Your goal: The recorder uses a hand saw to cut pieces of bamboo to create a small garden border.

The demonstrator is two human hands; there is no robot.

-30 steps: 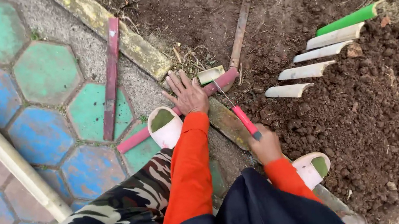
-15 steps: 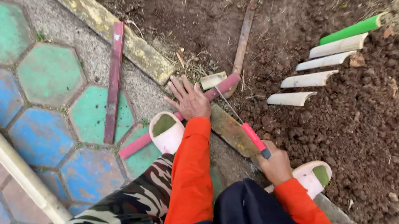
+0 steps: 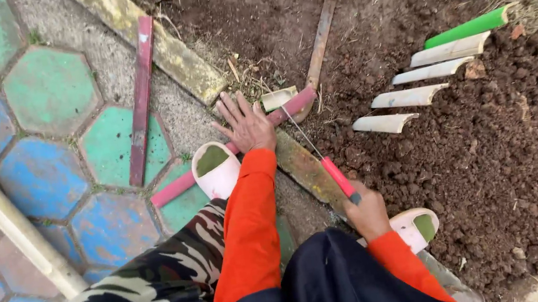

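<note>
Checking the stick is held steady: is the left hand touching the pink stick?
Touching. The head view shows the left hand lying flat, palm down, on the pink stick across the stone curb.

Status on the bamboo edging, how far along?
Done: five split stakes stand in the soil, one green. In hand: left hand pins a pink strip on the curb; right hand saws it with a pink-handled saw. Left: another pink strip lies uncut.

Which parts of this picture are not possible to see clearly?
Head view only:
- Saw blade: too thin to see teeth.
- Right hand fingers: wrapped under the red handle.
- Pink stick: middle hidden by left hand and shoe.
- Long pole: cut off by the left edge.
</note>
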